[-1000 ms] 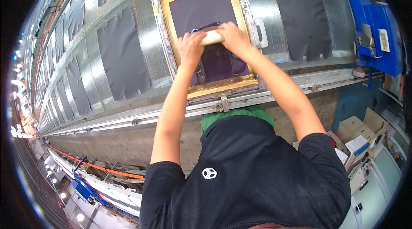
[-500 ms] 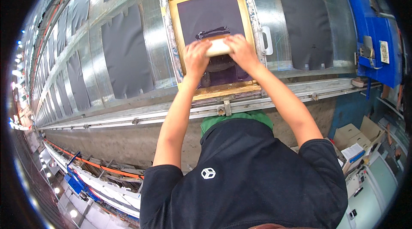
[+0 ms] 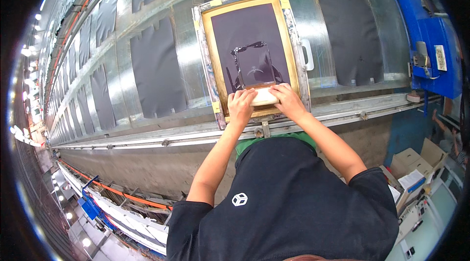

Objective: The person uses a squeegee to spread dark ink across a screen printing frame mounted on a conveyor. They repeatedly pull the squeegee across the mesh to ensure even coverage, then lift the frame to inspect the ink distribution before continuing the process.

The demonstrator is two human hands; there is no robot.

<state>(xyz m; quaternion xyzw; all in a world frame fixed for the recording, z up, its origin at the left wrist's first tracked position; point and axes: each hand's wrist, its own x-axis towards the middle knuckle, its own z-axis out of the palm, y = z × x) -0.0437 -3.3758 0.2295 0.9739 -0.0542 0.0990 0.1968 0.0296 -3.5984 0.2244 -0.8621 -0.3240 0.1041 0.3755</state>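
Observation:
Both my hands grip a squeegee (image 3: 264, 97) with a pale handle, held crosswise at the near end of a screen printing frame (image 3: 207, 45). My left hand (image 3: 241, 105) is wrapped round its left end, and my right hand (image 3: 289, 102) closes on the right end. The squeegee's blade rests low on the dark mesh (image 3: 247, 28), mostly hidden by the handle. Glossy dark ink (image 3: 252, 45) lies in a ragged line across the mesh, with streaks running down both sides toward the squeegee. A white handle (image 3: 307, 54) sticks out from the frame's right side.
Dark fabric pieces (image 3: 155, 68) lie in rows along the metal table to the left, and another fabric piece (image 3: 348, 36) lies right of the frame. A metal rail (image 3: 338, 118) runs along the near edge. Blue machinery (image 3: 438, 55) stands far right, with cardboard boxes (image 3: 411, 163) below.
Both hands have drawn the squeegee toward me, from the middle of the mesh to its near end. A glossy streaked patch of ink now shows behind it. The view has shifted slightly.

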